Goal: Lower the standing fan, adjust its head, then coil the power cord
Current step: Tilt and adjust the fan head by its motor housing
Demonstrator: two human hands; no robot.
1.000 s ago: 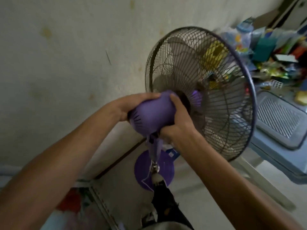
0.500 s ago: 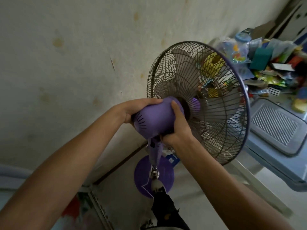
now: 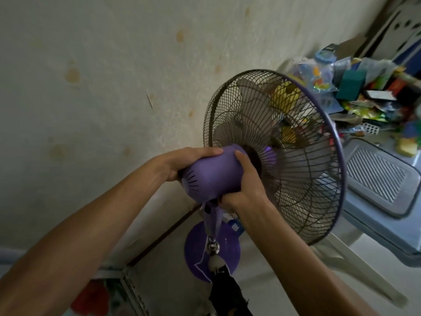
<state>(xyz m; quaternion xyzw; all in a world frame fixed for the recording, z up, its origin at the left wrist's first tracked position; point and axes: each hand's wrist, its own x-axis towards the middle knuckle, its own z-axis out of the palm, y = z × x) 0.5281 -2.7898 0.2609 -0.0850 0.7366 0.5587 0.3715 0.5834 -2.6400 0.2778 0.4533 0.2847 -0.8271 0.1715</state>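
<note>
A purple standing fan stands by the wall. Its purple motor housing [image 3: 211, 176] is gripped from both sides: my left hand [image 3: 182, 164] wraps its left and top, my right hand [image 3: 246, 185] clasps its right and underside. The black wire cage [image 3: 284, 151] with a purple rim faces away to the right, pale blades inside. Below the housing the purple neck [image 3: 211, 221] runs down to a metal collar [image 3: 213, 246] and the round purple base [image 3: 227, 245] on the floor. I cannot see the power cord.
A stained cream wall [image 3: 102, 87] is close on the left. A grey plastic chair [image 3: 385, 197] stands right of the fan, with a heap of colourful packets [image 3: 364, 96] behind it. A dark cloth [image 3: 225, 293] hangs near the pole's foot. Patterned mat [image 3: 98, 297] lies bottom left.
The fan head has tilted and sunk lower in view, its cage turned further right and down. Both hands have kept their hold on the motor housing.
</note>
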